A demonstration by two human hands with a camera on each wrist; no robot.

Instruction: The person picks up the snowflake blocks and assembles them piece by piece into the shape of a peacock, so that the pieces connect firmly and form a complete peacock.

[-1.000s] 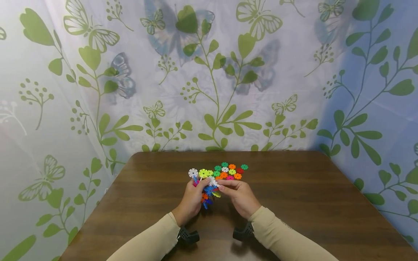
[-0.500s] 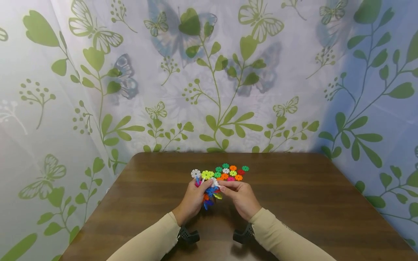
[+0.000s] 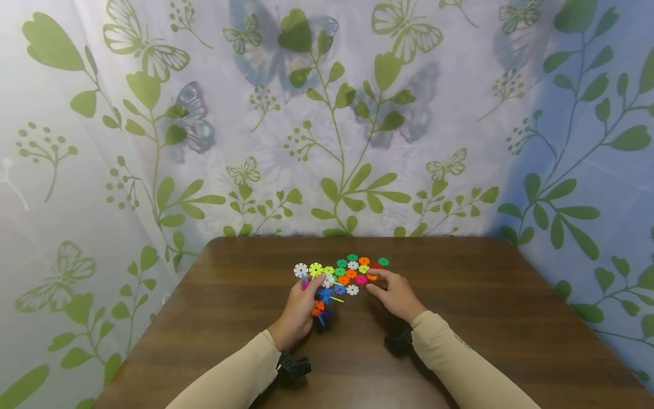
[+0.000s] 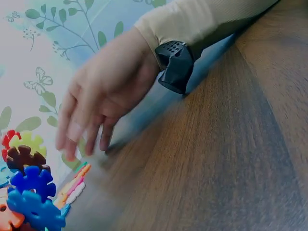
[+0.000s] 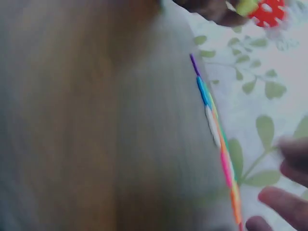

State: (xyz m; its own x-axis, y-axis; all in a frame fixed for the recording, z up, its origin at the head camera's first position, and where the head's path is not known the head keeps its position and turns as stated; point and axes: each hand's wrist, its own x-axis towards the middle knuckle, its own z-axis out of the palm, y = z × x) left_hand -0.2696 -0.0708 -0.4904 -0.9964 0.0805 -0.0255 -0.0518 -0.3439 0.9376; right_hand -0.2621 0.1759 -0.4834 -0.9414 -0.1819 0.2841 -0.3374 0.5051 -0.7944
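My left hand (image 3: 298, 309) grips a cluster of interlocked notched flower discs (image 3: 325, 295) over the middle of the table, the thumb on top near a white disc. Blue, orange, red and yellow discs stick out at various angles; the left wrist view shows a blue disc (image 4: 32, 183) of this cluster up close. My right hand (image 3: 398, 298) is apart from it, fingers extended at the right side of the loose discs (image 3: 351, 274), overlapping an orange one in the head view. Nothing shows between its fingers (image 5: 281, 198) in the right wrist view.
The loose discs, in green, orange, white, yellow and pink, lie flat on the brown wooden table (image 3: 460, 318) beyond my hands. A single white disc (image 3: 352, 289) lies between the hands. Behind the table hangs a leaf-and-butterfly patterned cloth (image 3: 286, 113).
My right hand has left the cluster, where its fingers were at a white disc, and moved right to the loose discs. The left hand still holds the cluster in about the same place.
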